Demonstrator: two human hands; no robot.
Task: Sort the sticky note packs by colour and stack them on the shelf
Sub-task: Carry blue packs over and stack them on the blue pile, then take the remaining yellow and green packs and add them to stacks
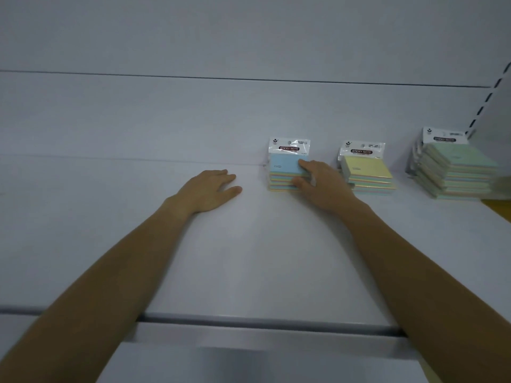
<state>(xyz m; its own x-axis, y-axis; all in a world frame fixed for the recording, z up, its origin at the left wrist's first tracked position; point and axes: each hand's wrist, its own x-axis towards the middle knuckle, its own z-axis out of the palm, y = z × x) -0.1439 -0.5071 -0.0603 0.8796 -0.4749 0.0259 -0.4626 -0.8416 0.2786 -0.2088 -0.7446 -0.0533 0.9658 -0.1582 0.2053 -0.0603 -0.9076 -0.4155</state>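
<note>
Gripping blue stack (pixel 283 168) with right hand (pixel 322 186), left hand (pixel 210 190) flat on shelf (pixel 249 258), yellow stack (pixel 369 172), seemingly green stack (pixel 459 167)

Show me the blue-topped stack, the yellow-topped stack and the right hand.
blue-topped stack (pixel 284 163): head view, top pack's blue face.
yellow-topped stack (pixel 367 167): head view, top pack's yellow face.
right hand (pixel 323 186): head view, back of the hand.

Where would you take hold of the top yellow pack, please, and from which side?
Probably the top yellow pack by its near edge, from the front, fingers on top and thumb below: it lies flat, header card at the back, and the right hand holding the blue stack crowds its left.
</note>
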